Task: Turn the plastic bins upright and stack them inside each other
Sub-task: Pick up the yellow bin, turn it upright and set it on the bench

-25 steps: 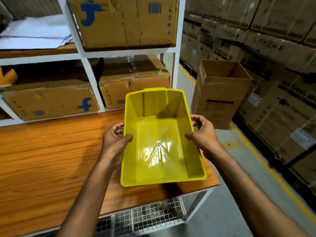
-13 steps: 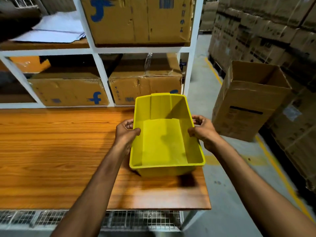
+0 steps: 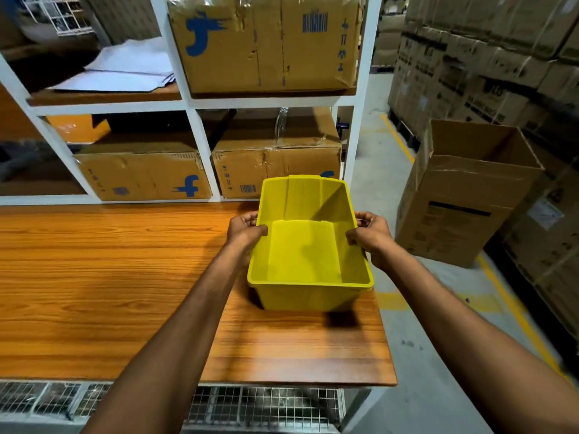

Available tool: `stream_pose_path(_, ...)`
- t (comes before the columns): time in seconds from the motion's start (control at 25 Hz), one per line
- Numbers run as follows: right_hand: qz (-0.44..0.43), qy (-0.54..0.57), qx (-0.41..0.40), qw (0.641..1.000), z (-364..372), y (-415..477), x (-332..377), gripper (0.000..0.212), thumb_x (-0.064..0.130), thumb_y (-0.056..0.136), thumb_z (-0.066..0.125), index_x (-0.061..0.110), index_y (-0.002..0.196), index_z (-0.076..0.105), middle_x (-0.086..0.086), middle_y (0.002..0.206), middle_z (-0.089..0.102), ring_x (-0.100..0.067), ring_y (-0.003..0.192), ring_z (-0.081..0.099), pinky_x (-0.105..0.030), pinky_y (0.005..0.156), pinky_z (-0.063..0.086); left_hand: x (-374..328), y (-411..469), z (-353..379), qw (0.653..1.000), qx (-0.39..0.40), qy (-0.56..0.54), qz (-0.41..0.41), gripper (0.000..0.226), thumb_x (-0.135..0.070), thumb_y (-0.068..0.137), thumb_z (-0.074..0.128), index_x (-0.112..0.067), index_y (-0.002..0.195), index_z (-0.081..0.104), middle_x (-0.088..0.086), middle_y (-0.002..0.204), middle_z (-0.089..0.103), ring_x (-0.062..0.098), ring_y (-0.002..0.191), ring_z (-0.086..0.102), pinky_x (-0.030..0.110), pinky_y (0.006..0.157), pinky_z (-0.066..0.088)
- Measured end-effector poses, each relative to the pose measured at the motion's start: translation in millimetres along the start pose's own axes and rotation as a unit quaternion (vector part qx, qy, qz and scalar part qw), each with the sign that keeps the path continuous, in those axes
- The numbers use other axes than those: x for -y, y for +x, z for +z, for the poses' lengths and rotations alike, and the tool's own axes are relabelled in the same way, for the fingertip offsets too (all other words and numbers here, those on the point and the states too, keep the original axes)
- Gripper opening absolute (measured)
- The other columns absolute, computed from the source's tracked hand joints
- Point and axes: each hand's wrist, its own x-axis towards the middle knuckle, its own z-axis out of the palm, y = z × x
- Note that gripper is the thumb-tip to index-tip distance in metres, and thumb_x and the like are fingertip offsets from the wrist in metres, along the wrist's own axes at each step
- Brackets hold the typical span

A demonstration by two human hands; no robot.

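A white shelf rack (image 3: pixel 200 142) behind a wooden desk (image 3: pixel 94 277) carries cardboard boxes (image 3: pixel 266 42) printed with a blue "f" logo and barcodes; the smaller print is unreadable. An open carton (image 3: pixel 463 195) stands on the floor to my right. At the desk's right end sits one upright yellow plastic bin (image 3: pixel 307 255), mouth up. My left hand (image 3: pixel 244 228) and right hand (image 3: pixel 371 234) each grip a side rim, thumbs inside, fingers curled outside. I see no second bin. Nudged sideways this near the edge, the bin could tip to the floor.
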Motion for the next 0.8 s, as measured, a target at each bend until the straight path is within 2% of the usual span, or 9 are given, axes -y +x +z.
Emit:
stream_pose_path(0.16,0.012,-0.037,-0.005,0.999,-9.3,16.1,12.9,0.064,-0.018,0.078,0.063,0.012,0.134,0.058,-0.017,0.112,0.069,-0.024,0.08,0.061,-0.031,0.058,0.05,-15.1,22.0,15.3,1.0,0.018,0.005,-0.008,0.053,0.019,0.084,0.063,0.001,0.134,0.062,0.02,0.127,0.069,0.025,0.101,0.066,0.031,0.074,0.055)
stream_pose_path(0.24,0.012,-0.049,0.001,0.999,-10.5,24.2,17.8,0.062,-0.017,0.079,0.064,0.012,0.133,0.057,-0.019,0.112,0.068,-0.022,0.075,0.06,-0.029,0.055,0.049,-13.1,33.8,17.7,1.0,0.013,0.012,-0.016,0.052,0.018,0.084,0.063,0.001,0.133,0.063,0.02,0.128,0.069,0.027,0.102,0.067,0.037,0.082,0.056)
stream_pose_path(0.32,0.011,-0.058,0.008,0.998,-11.1,32.5,21.5,0.063,-0.016,0.079,0.065,0.013,0.134,0.055,-0.018,0.112,0.068,-0.022,0.078,0.061,-0.031,0.06,0.052,-9.3,39.6,21.2,1.0,0.006,0.011,-0.022,0.052,0.015,0.085,0.063,-0.002,0.134,0.063,0.018,0.128,0.069,0.03,0.107,0.068,0.041,0.088,0.056)
stream_pose_path(0.4,0.011,-0.06,0.009,0.998,-11.9,39.8,22.8,0.065,-0.015,0.078,0.065,0.013,0.135,0.053,-0.015,0.109,0.067,-0.022,0.082,0.062,-0.034,0.067,0.053,-7.0,41.7,25.6,1.0,-0.005,0.008,-0.015,0.052,0.014,0.086,0.063,-0.003,0.135,0.062,0.016,0.127,0.069,0.028,0.105,0.068,0.042,0.091,0.055)
stream_pose_path(0.52,0.011,-0.067,0.015,0.998,-12.5,43.4,24.0,0.065,-0.015,0.078,0.065,0.013,0.135,0.052,-0.012,0.1,0.065,-0.02,0.078,0.06,-0.033,0.065,0.051,-6.1,43.9,29.2,1.0,-0.012,0.001,-0.005,0.05,0.014,0.087,0.063,-0.002,0.135,0.062,0.016,0.126,0.07,0.024,0.102,0.066,0.042,0.092,0.055)
stream_pose_path(0.72,0.019,-0.051,0.024,0.998,-13.1,42.6,22.9,0.063,-0.011,0.08,0.065,0.015,0.136,0.053,-0.01,0.096,0.063,-0.016,0.07,0.053,-0.027,0.055,0.044,-10.9,44.8,27.2,1.0,-0.004,0.006,-0.011,0.049,0.014,0.087,0.064,-0.001,0.134,0.062,0.02,0.128,0.068,0.023,0.096,0.067,0.032,0.075,0.055)
stream_pose_path(0.8,0.027,-0.018,0.021,0.999,-17.3,36.2,23.2,0.059,-0.003,0.083,0.071,0.017,0.136,0.053,-0.007,0.103,0.063,-0.015,0.079,0.057,-0.027,0.058,0.046,-14.7,39.7,26.3,1.0,-0.008,0.01,-0.008,0.048,0.01,0.087,0.068,-0.003,0.133,0.062,0.019,0.131,0.067,0.022,0.096,0.066,0.031,0.077,0.055)
